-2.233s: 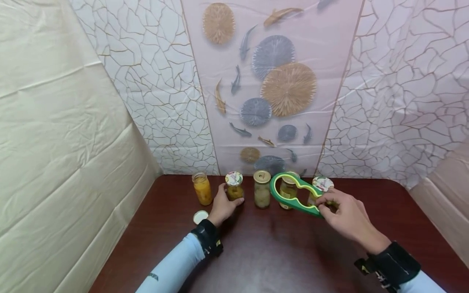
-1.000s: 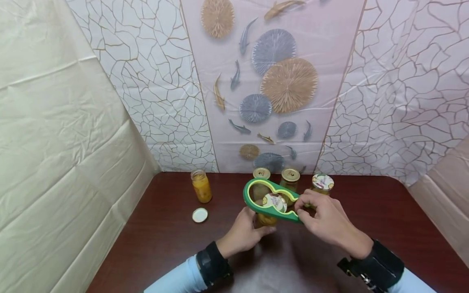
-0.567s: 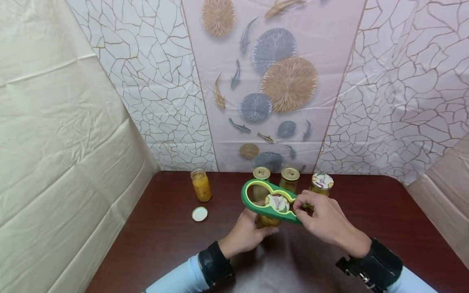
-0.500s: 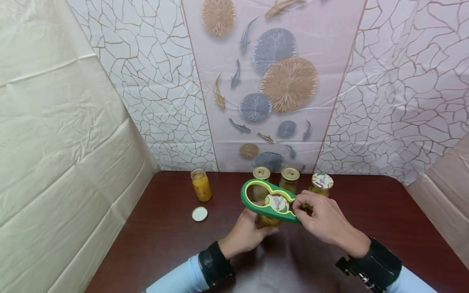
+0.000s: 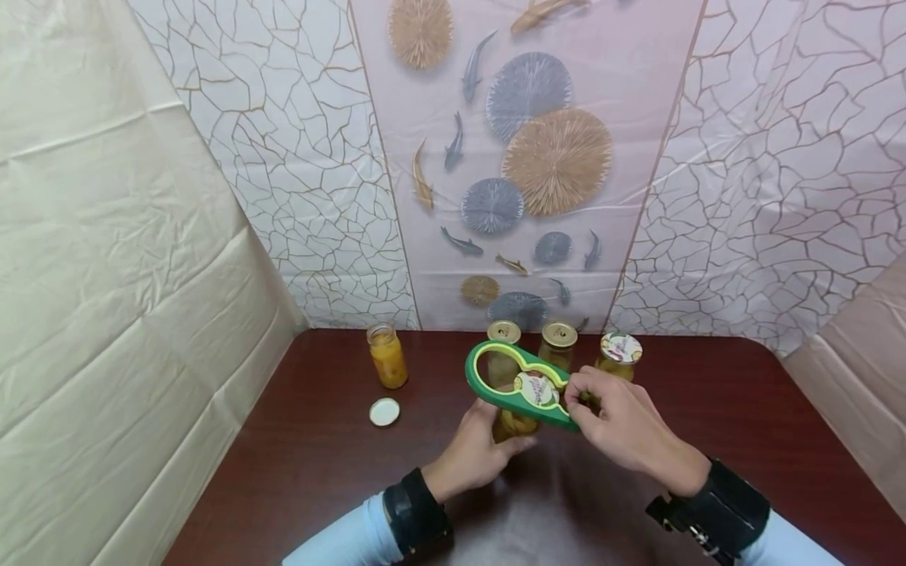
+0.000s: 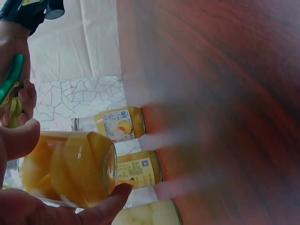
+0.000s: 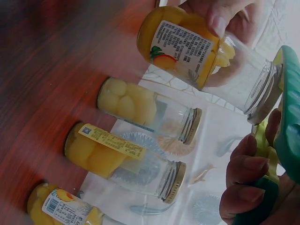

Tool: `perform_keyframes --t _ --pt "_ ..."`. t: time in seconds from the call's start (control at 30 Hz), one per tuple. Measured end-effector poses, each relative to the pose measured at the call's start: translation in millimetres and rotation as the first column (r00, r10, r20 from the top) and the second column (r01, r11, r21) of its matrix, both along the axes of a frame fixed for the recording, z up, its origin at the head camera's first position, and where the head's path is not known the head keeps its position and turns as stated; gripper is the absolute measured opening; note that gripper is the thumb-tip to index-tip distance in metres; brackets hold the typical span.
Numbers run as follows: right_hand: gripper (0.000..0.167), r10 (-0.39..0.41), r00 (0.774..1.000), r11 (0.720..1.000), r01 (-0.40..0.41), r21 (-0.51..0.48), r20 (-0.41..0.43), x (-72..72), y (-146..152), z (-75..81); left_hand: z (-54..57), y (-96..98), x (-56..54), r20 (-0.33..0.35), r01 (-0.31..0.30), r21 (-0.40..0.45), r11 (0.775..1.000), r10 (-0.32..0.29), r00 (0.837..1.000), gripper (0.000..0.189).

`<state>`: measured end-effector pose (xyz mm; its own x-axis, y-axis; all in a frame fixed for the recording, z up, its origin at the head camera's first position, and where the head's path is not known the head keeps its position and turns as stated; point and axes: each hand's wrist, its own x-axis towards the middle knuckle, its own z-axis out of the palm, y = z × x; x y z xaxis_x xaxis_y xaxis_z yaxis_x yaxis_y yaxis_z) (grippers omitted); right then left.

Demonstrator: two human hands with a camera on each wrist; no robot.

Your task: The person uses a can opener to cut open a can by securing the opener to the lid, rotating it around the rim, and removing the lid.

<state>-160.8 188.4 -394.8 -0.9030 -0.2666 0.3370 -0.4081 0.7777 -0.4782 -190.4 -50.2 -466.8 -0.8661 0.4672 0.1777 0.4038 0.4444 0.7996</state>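
My left hand grips a glass jar of yellow fruit pieces, thumb on one side and fingers round the other. The right wrist view shows the jar's printed label and its base raised off the table. A white lid with a coloured print closes it. My right hand grips one end of a green jar opener with a yellow-green scalloped inner edge. The opener lies over the lid, which shows through one of its middle openings; in the right wrist view the opener is right at the lid's top.
An open jar of orange-yellow fruit stands at the back left, a loose lid in front of it. Two gold-lidded jars and a white-lidded jar line the back edge of the dark red-brown table.
My left hand has brought the jar forward and right from the back row. My right hand has moved the opener left over its lid. In the last half second both have barely moved.
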Motion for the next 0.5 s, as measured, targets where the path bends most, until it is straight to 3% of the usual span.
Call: perform_keyframes --t 0.5 --pt "0.030 0.034 0.999 0.999 -0.034 0.001 0.016 2.8 -5.6 0.1 -1.8 -5.1 -4.2 -0.098 0.007 0.020 1.000 -0.005 0.995 0.074"
